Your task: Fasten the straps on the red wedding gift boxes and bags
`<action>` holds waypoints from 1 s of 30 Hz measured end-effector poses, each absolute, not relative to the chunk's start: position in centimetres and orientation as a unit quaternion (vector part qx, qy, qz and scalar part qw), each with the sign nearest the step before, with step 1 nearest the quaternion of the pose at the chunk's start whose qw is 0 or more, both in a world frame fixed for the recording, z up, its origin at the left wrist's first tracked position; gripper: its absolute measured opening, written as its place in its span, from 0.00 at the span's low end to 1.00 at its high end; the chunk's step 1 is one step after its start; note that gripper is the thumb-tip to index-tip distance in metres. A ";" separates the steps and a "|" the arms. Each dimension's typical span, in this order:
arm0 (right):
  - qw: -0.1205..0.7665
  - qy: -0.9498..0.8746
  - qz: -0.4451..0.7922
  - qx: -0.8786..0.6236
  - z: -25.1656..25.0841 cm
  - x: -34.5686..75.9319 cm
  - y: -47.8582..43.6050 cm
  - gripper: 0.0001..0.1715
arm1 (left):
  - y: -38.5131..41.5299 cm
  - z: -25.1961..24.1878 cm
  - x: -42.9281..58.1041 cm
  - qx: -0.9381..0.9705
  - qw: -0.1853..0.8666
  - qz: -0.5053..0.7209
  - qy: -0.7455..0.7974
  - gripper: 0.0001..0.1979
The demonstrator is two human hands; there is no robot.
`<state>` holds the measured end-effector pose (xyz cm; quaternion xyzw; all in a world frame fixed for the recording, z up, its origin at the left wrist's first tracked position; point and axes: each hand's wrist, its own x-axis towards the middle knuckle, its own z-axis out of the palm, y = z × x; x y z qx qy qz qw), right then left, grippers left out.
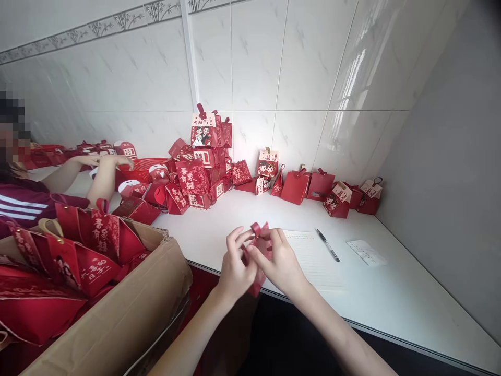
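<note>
Between my two hands, just over the table's front edge, is a small red gift box [257, 288] with a ribbon loop [255, 228] at its top. My left hand [237, 266] grips it from the left, the fingers curled near the loop. From the right, my right hand [279, 259] pinches the upper part, thumb across the front. The hands cover most of the box, so its printed faces cannot be made out. Under and beyond my right hand lies an open lined notebook [313, 261] on the white table [391, 292].
A cardboard carton [129, 308] full of red gift boxes stands at the left. Stacked red boxes [193, 177] and a row of others [295, 186] line the wall. Right of the notebook lie a pen [327, 245] and a card [366, 253]. Another person's arms [102, 175] rest at far left beside a red basket [146, 169].
</note>
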<state>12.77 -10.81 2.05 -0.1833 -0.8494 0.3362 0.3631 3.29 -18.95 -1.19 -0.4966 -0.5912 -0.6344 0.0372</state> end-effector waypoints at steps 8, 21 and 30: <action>0.335 -0.818 0.436 -0.169 3.1 13.5 -9.2 0.11 | -19.8 -1.4 3.9 -0.580 -0.039 -0.608 -0.540 0.24; 0.320 -0.802 0.488 -0.129 2.3 11.9 -6.4 0.12 | -17.9 3.4 -1.4 -0.554 -0.041 -0.519 -0.649 0.07; 0.348 -0.789 0.491 -0.120 1.2 10.8 -7.6 0.13 | -17.7 2.7 -1.6 -0.549 -0.124 -0.558 -0.610 0.11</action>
